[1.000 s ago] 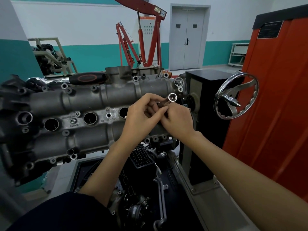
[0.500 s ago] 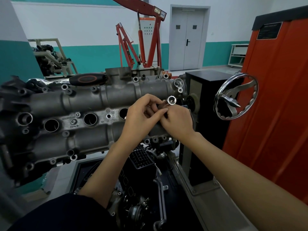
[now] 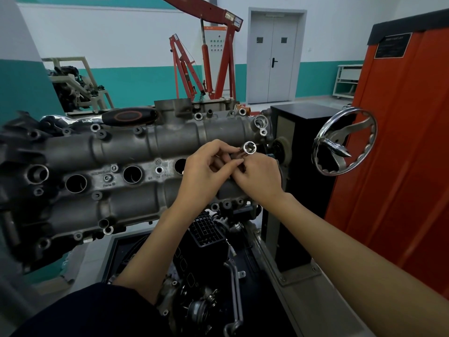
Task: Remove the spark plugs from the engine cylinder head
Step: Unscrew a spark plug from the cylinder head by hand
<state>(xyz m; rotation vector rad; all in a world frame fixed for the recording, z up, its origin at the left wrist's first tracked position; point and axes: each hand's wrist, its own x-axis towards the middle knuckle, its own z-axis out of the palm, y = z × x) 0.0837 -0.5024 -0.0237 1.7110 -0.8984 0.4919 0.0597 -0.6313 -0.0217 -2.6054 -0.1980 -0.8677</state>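
Over the grey cast cylinder head, left hand and right hand pinched a short chrome steel socket with curled fingers; rigid, probably slick, best gripped along its barrel.

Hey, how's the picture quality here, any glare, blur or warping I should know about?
Head view: even indoor light, hands and socket sharp; bright glare on the chrome handwheel and ratchet; wide-angle bending of the orange cabinet and frame edges; the near dark sleeve looks soft.
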